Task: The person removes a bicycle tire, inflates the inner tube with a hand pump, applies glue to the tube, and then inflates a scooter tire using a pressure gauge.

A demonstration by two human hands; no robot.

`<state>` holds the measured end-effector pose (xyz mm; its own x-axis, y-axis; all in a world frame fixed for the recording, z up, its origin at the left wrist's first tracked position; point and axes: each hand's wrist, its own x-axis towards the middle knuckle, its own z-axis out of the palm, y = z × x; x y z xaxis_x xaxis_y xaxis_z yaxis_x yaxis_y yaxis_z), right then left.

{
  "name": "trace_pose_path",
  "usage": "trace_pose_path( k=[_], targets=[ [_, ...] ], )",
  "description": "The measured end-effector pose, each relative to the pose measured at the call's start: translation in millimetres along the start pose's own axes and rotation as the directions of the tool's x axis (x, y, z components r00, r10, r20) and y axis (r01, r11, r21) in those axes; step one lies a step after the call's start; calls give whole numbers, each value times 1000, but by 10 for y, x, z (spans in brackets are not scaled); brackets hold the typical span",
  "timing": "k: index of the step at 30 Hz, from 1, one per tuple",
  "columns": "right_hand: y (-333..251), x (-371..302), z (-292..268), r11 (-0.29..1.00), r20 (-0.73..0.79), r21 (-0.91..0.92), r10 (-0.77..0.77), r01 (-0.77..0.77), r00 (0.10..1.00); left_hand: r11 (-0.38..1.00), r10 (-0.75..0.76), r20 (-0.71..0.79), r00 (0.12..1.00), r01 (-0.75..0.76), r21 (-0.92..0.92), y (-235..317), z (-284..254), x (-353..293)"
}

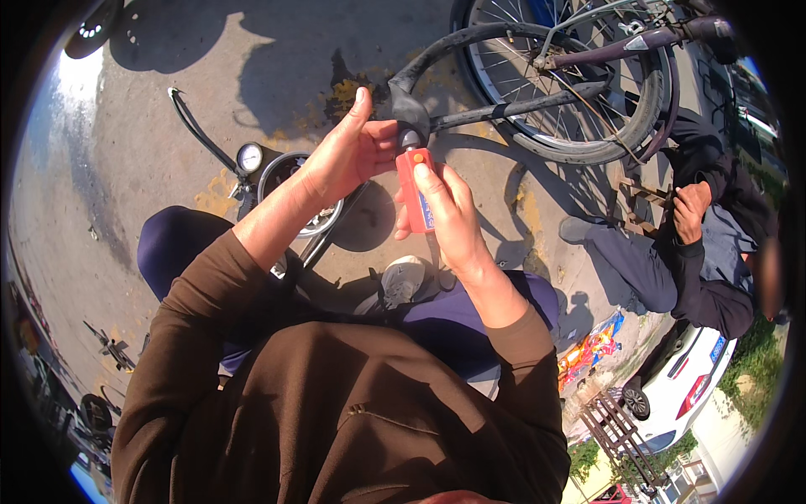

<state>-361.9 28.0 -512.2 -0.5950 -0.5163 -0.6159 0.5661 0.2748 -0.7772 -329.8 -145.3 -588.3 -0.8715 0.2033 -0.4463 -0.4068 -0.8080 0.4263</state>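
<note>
Red tool (416,195) held at inner tube (409,105)

The red tool was clamped in the fingers of the right hand (454,214) above the ground (159,227), its tip at the inner tube, which was stretched across a bicycle wheel (541,63). The left hand (342,160) was held alongside, thumb spread from fingers.

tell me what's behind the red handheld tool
Behind the red handheld tool, fingertips of the right hand show past its left edge; anything else directly behind it is covered.

The left hand (346,160) is open, its thumb (358,107) raised; beside it, rightward, the right hand (449,206) curls closed.
</note>
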Motion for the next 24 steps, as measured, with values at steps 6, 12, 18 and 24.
trace_pose_path(
  k=[6, 12, 18, 24],
  targets=[
    [34, 20, -4, 999, 18, 30, 12, -13, 1000, 1000, 0, -7, 1000, 0, 14, 40, 0, 14],
    [60, 24, -10, 997, 16, 76, 18, -19, 1000, 999, -2, 2, 1000, 2, 37, 7, -67, 18],
    [17, 54, 6, 997, 0, 83, -5, 5, 1000, 999, 15, -17, 1000, -14, 49, -8, -8, -10],
    [103, 18, -51, 993, 16, 99, 63, -65, 998, 999, 25, -43, 999, -23, 46, 24, -1, 14]
  ],
)
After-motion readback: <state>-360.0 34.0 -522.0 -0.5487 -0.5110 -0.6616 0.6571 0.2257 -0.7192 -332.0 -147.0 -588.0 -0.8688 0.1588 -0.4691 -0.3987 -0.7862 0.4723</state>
